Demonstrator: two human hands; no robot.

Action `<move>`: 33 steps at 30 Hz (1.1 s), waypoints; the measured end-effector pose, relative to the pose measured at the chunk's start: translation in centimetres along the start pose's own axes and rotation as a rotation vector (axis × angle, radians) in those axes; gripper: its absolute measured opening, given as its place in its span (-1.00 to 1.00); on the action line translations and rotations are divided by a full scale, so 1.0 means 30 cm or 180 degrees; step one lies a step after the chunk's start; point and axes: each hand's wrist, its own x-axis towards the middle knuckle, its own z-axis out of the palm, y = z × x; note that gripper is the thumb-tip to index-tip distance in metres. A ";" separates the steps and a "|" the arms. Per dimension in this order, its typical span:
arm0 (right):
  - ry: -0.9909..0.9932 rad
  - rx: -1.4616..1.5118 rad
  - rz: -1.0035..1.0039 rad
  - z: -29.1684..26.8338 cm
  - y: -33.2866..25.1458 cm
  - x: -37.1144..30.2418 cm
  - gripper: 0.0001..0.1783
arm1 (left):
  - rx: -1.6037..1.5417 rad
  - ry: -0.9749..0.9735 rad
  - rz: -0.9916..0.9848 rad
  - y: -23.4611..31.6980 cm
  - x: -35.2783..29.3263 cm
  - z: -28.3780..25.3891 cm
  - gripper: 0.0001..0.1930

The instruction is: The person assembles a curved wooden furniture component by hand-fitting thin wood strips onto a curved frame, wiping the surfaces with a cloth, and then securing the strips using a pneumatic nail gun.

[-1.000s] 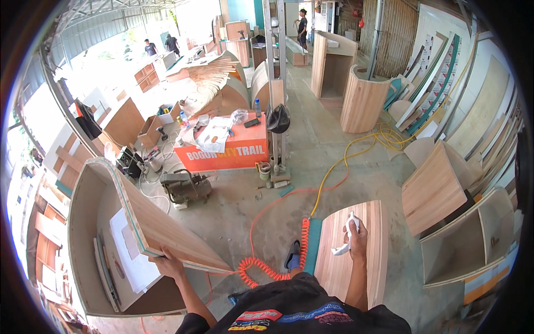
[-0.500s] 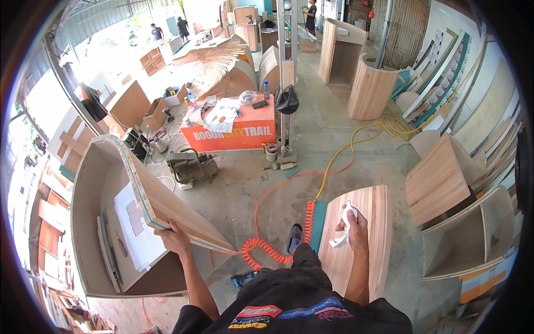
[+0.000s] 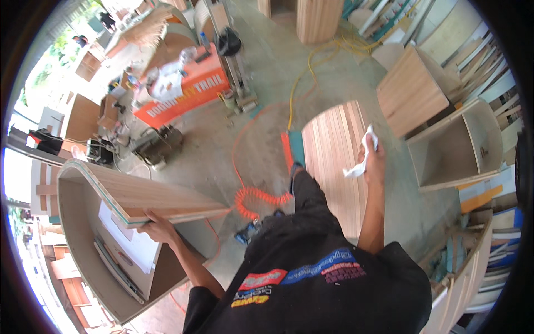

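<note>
My left hand point(image 3: 158, 227) grips the edge of a curved wooden cabinet point(image 3: 153, 192), its fingers on the slatted outer panel. Inside the cabinet's open hollow lie white paper sheets point(image 3: 142, 247) and a few long thin strips point(image 3: 118, 270). A crumpled white cloth point(image 3: 364, 155) is pinched in my right hand point(image 3: 375, 161), with one end hanging loose. That hand is raised above a curved panel of light wood slats point(image 3: 334, 167), which lies to the right of my legs.
An orange coiled air hose point(image 3: 253, 196) loops across the floor by my feet, near a blue power tool point(image 3: 246, 231). A compressor point(image 3: 156, 146) and an orange-covered table point(image 3: 192, 92) stand far left. Open shelving point(image 3: 448, 153) and a curved wooden piece point(image 3: 411, 92) stand right.
My view has turned right and tilted downward, and my body leans more to the right. My right hand, still holding the cloth, has moved up and right. My left hand stays on the cabinet edge.
</note>
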 end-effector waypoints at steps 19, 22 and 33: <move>0.0523 -0.1670 0.0199 -0.302 0.068 0.276 -0.60 | 0.0823 0.0333 -0.0473 -0.032 0.025 0.076 -0.10; 0.0279 -0.2041 0.0006 -0.360 0.170 0.547 -0.56 | 0.0896 0.0419 -0.0623 -0.011 0.030 0.083 -0.10; 0.0276 -0.3973 0.0436 -0.425 0.735 1.579 -0.50 | 0.1930 -0.0334 -0.1114 0.017 -0.113 0.102 -0.39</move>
